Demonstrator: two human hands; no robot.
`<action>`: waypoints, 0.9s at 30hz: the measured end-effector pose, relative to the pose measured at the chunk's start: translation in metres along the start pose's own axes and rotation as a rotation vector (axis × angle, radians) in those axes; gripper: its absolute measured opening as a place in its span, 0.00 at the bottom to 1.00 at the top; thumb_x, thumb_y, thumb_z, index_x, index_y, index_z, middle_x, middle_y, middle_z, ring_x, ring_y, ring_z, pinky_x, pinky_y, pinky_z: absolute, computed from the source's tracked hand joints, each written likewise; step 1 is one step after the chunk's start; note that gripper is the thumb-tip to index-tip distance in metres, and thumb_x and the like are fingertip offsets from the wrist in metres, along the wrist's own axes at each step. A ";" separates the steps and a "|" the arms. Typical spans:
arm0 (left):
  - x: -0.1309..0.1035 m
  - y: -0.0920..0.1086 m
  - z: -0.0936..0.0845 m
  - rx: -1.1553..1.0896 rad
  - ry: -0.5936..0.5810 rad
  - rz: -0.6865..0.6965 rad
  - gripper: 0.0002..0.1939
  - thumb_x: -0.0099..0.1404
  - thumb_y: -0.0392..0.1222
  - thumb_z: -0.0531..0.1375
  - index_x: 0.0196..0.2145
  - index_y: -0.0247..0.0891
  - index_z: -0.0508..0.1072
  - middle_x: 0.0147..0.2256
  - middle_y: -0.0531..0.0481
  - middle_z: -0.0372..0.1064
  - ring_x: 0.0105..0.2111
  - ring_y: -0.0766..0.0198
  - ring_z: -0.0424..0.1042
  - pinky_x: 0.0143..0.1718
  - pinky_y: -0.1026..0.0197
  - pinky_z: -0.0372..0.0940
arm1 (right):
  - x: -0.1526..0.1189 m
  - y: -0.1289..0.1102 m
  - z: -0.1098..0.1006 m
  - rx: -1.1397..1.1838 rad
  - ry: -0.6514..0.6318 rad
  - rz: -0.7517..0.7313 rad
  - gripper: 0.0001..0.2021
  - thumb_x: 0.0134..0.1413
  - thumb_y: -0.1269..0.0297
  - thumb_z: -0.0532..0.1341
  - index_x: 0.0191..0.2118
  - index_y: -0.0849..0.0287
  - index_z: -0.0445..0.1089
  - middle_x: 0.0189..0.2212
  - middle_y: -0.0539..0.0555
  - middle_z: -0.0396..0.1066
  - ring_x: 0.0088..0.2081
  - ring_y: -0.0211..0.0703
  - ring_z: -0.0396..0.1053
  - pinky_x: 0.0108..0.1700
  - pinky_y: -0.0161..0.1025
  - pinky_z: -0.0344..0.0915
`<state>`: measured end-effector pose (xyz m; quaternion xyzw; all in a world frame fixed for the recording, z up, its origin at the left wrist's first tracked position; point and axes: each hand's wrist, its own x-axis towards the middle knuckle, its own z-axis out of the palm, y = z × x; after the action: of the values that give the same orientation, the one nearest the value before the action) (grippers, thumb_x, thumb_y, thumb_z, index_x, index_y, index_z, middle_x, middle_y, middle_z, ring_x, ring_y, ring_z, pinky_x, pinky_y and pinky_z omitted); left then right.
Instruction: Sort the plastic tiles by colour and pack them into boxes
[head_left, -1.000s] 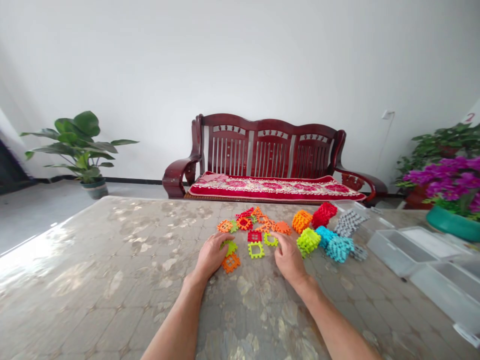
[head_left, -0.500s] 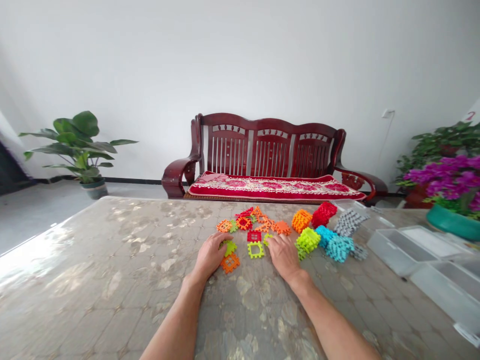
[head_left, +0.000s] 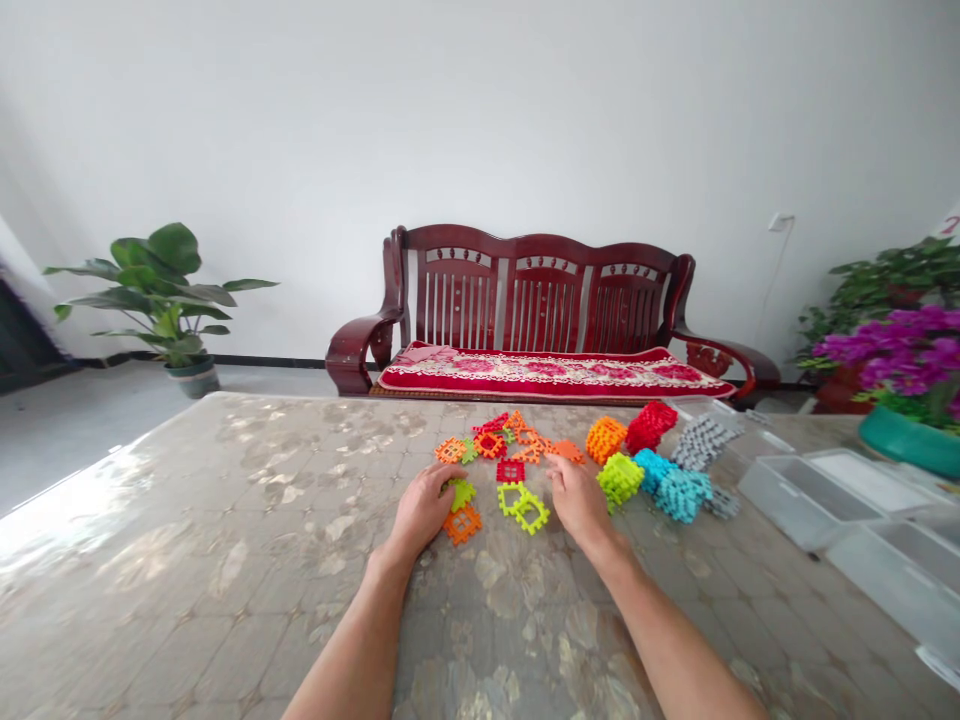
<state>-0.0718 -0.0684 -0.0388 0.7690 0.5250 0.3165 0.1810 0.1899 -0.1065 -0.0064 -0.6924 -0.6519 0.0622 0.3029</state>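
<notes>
My left hand (head_left: 426,508) rests on the table, fingers loosely bent, beside a lime-green interlocking tile (head_left: 463,492); its thumb side touches or nearly touches that tile. An orange window-shaped tile (head_left: 462,524) lies just nearer to me. My right hand (head_left: 579,498) is open, its fingertips by an orange tile (head_left: 568,451). Between the hands lie a lime-green square frame tile (head_left: 511,486) and a tilted lime-green frame tile (head_left: 534,527) against it. A red window tile (head_left: 511,460) lies behind them. Whether the right fingertips touch the orange tile is hard to tell.
Loose red, orange and green tiles (head_left: 491,445) lie behind the hands. Stacks of orange (head_left: 605,439), red (head_left: 649,426), green (head_left: 619,480), blue (head_left: 681,494) and grey tiles (head_left: 703,443) stand to the right. Beyond are clear plastic boxes (head_left: 810,505) and a flowerpot (head_left: 911,440).
My right hand has let go of a lime-green frame tile, which now lies against the other green frame. The hand has shifted slightly right; the left has hardly moved.
</notes>
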 end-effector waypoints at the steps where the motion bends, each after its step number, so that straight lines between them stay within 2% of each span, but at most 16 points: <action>1: 0.000 0.000 0.000 0.001 0.001 -0.003 0.20 0.57 0.31 0.51 0.43 0.42 0.76 0.48 0.50 0.74 0.50 0.60 0.70 0.55 0.59 0.61 | -0.002 -0.001 -0.001 -0.035 0.017 -0.027 0.19 0.58 0.72 0.51 0.51 0.58 0.72 0.40 0.55 0.78 0.44 0.47 0.73 0.47 0.41 0.65; 5: 0.000 0.000 0.000 0.000 0.009 -0.007 0.20 0.57 0.31 0.52 0.42 0.42 0.76 0.48 0.51 0.74 0.50 0.60 0.70 0.55 0.59 0.62 | -0.016 -0.011 -0.008 -0.098 -0.004 -0.087 0.18 0.56 0.66 0.56 0.52 0.56 0.71 0.42 0.54 0.76 0.44 0.45 0.71 0.48 0.39 0.63; 9: 0.000 0.000 0.000 -0.018 0.017 0.000 0.19 0.57 0.31 0.52 0.42 0.42 0.76 0.47 0.50 0.75 0.50 0.60 0.70 0.55 0.58 0.61 | -0.031 -0.024 -0.013 -0.181 -0.115 -0.136 0.31 0.47 0.57 0.63 0.59 0.59 0.64 0.52 0.60 0.70 0.53 0.51 0.65 0.54 0.43 0.60; 11: 0.000 0.000 0.000 -0.026 0.019 0.006 0.19 0.57 0.31 0.52 0.42 0.42 0.76 0.47 0.50 0.75 0.49 0.60 0.71 0.55 0.58 0.61 | -0.037 -0.030 -0.013 -0.241 -0.174 -0.138 0.35 0.46 0.57 0.64 0.61 0.60 0.61 0.52 0.62 0.68 0.55 0.54 0.64 0.55 0.44 0.59; 14: 0.000 0.000 0.001 -0.032 0.020 0.011 0.19 0.56 0.32 0.51 0.41 0.42 0.77 0.46 0.50 0.75 0.49 0.60 0.71 0.54 0.58 0.62 | -0.042 -0.035 -0.010 -0.321 -0.219 -0.124 0.34 0.48 0.60 0.63 0.62 0.62 0.59 0.50 0.63 0.69 0.52 0.55 0.65 0.54 0.45 0.59; 18: 0.000 0.000 0.001 -0.018 0.018 -0.001 0.20 0.56 0.32 0.51 0.42 0.41 0.76 0.47 0.49 0.75 0.50 0.59 0.71 0.55 0.58 0.61 | -0.044 -0.037 -0.006 -0.374 -0.193 -0.098 0.30 0.51 0.62 0.61 0.61 0.64 0.60 0.47 0.64 0.71 0.50 0.55 0.67 0.51 0.44 0.61; 22: -0.001 0.002 -0.001 -0.008 0.010 -0.013 0.20 0.56 0.32 0.51 0.42 0.41 0.76 0.47 0.49 0.74 0.50 0.59 0.71 0.55 0.58 0.62 | -0.039 -0.032 -0.007 -0.333 -0.167 -0.101 0.31 0.51 0.65 0.61 0.62 0.64 0.58 0.47 0.64 0.73 0.49 0.52 0.69 0.50 0.41 0.62; 27: 0.000 0.002 -0.001 -0.002 0.003 -0.015 0.20 0.56 0.32 0.51 0.42 0.41 0.76 0.47 0.50 0.75 0.49 0.60 0.71 0.54 0.59 0.62 | -0.015 -0.007 -0.036 -0.209 -0.017 -0.051 0.31 0.51 0.62 0.62 0.61 0.63 0.59 0.47 0.62 0.74 0.48 0.49 0.72 0.48 0.40 0.64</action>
<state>-0.0714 -0.0690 -0.0365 0.7645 0.5306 0.3168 0.1832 0.1994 -0.1327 0.0219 -0.7030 -0.6747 -0.0079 0.2248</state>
